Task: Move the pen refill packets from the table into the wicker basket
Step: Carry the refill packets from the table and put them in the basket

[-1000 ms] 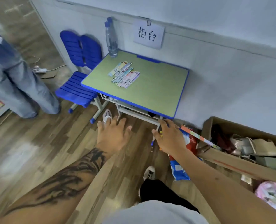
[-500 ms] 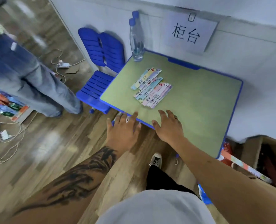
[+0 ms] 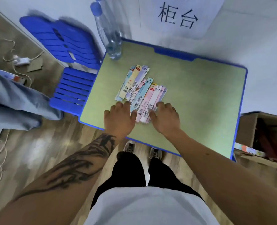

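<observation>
Both hands (image 3: pixel 142 119) now at packets (image 3: pixel 141 90)

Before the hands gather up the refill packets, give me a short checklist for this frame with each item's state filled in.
1. Packets all on the table: ok; the pen refill packets lie fanned and overlapping on the green top.
2. Left hand in position: ok; fingers at the pile's near left end, nothing gripped.
3. Right hand in position: ok; fingers at the pile's near right end, nothing gripped.
4. Packets squared for one grab: not ok; the far ends are staggered.
5. Water bottle out of the way: ok; it stands at the far left corner, apart from the pile.
6. Wicker basket located: cannot tell; none is visible.
</observation>
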`<state>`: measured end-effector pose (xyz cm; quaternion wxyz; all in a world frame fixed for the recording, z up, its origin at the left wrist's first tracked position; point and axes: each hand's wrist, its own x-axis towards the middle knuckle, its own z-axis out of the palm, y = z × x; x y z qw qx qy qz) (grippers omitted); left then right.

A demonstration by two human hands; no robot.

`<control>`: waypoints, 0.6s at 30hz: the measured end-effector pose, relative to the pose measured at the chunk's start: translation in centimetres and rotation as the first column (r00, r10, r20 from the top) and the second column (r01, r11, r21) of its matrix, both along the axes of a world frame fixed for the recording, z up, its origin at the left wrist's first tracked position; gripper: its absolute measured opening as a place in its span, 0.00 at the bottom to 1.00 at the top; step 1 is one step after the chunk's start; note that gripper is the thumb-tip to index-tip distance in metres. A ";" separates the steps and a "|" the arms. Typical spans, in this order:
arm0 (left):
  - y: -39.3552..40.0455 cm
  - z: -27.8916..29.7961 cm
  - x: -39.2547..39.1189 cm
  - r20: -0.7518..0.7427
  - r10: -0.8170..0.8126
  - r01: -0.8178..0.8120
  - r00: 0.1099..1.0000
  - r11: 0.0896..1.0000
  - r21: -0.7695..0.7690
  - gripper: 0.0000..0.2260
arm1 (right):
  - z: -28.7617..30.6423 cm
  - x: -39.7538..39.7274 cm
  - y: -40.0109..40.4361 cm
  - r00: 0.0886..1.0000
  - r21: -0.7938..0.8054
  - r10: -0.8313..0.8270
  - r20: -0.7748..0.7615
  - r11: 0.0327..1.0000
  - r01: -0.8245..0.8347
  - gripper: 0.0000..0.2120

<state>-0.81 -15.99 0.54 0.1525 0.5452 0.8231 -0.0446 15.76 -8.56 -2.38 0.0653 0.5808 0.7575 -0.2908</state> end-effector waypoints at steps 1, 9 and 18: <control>1.2 -0.3 -0.8 0.017 -0.010 0.010 1.000 1.000 -0.005 0.21 | -0.2 -0.7 0.4 0.999 -0.029 -0.042 0.002 0.999 0.042 0.23; 7.5 -3.6 -4.2 0.156 -0.247 0.266 0.956 0.957 -0.113 0.19 | -0.9 -4.7 1.8 0.911 -0.169 -0.399 0.100 0.896 0.411 0.18; 8.5 -3.9 -4.6 0.219 -0.418 0.456 0.882 0.874 -0.167 0.10 | -1.3 -5.5 1.0 0.688 -0.270 -0.725 -0.012 0.665 0.696 0.09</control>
